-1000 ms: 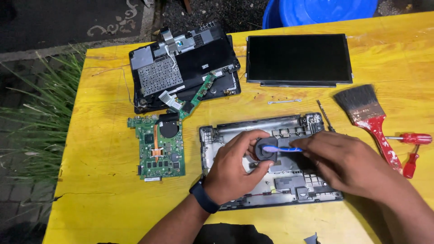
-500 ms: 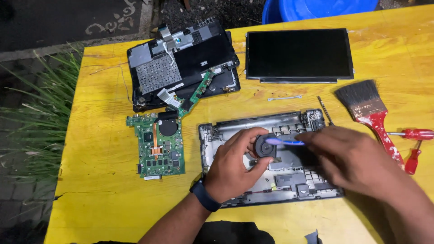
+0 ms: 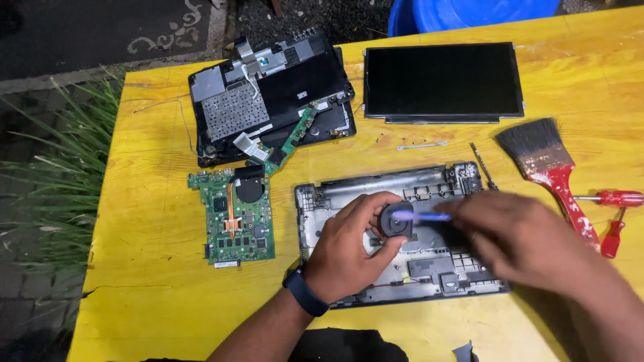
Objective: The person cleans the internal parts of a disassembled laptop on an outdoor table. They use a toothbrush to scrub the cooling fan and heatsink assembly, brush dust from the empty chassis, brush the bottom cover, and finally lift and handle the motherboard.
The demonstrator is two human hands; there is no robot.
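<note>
My left hand (image 3: pixel 349 251) grips a small round black fan (image 3: pixel 396 221) over the grey laptop bottom case (image 3: pixel 402 194) near the table's front. My right hand (image 3: pixel 520 241) holds a thin blue-handled tool (image 3: pixel 422 216) whose tip rests on the fan. The right hand is blurred with motion. A dark watch sits on my left wrist.
On the yellow table (image 3: pixel 147 268): a green motherboard (image 3: pixel 235 221) left of the case, a black keyboard assembly (image 3: pixel 268 97) behind it, a screen panel (image 3: pixel 443 80) at the back, a red-handled paintbrush (image 3: pixel 550 171) and two red screwdrivers (image 3: pixel 614 214) at the right. Grass lies beyond the left edge.
My right hand has shifted slightly with the blue tool across the fan. The left hand stays on the fan.
</note>
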